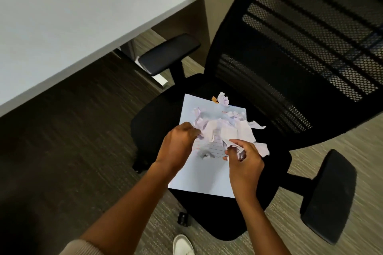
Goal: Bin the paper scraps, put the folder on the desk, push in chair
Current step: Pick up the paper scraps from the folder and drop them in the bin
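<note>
Mid-frame, both hands gathered paper scraps (222,128) off the folder (204,174) on the chair seat (153,122); right hand (243,160) fingers pinched scraps, left hand (178,144) fingers seemingly closed on more.

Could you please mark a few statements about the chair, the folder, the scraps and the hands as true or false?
1. The folder lies on the chair seat. True.
2. All scraps sit on the desk. False: they lie on the folder and the seat; no scraps show on the desk.
3. The right hand grips crumpled paper. True.
4. The chair is pushed under the desk. False: it stands out from the desk.
5. The left hand rests on an armrest. False: it is over the folder, at the scraps.
</note>
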{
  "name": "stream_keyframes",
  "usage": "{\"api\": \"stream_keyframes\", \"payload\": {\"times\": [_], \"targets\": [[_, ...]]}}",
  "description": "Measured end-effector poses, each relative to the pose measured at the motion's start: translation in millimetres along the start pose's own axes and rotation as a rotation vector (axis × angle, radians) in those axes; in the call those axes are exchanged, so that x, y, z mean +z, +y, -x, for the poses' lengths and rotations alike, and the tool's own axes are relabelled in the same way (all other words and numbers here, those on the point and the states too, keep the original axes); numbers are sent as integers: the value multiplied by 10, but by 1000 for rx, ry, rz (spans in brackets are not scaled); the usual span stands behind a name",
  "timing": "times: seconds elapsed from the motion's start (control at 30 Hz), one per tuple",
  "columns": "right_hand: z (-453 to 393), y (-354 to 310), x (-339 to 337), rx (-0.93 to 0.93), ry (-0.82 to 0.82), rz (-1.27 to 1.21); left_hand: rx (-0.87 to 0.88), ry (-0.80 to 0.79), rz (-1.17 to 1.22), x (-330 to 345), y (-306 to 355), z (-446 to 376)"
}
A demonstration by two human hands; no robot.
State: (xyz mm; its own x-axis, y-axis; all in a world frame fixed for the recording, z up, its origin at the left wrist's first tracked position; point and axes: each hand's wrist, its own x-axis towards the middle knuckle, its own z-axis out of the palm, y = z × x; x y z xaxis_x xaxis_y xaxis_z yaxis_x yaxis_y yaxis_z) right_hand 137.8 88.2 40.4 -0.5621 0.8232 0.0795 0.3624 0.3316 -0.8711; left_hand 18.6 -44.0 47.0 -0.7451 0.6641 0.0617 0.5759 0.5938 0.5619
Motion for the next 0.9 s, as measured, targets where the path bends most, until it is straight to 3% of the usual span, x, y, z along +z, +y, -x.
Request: {"api": "stream_keyframes", "payload": {"times": [0.17,0.27,0.53,0.67,0.9], "targets": [[497,-436,554,-8,-135,-107,-103,78,8,-472,-486,584],[955,-679,1020,-42,-255,-121,-253,116,38,-809,-944,1206],[2868,-1249,2382,7,-773,-217,-626,303,13,-1417,-2280,3558],[4078,-1338,2978,15,-1013,-169,-836,402,15,-1530,-2833,4774],[5799,-1072,3554,-98,-1289,97,-1156,422,67,-1378,-3394,6419]]}}
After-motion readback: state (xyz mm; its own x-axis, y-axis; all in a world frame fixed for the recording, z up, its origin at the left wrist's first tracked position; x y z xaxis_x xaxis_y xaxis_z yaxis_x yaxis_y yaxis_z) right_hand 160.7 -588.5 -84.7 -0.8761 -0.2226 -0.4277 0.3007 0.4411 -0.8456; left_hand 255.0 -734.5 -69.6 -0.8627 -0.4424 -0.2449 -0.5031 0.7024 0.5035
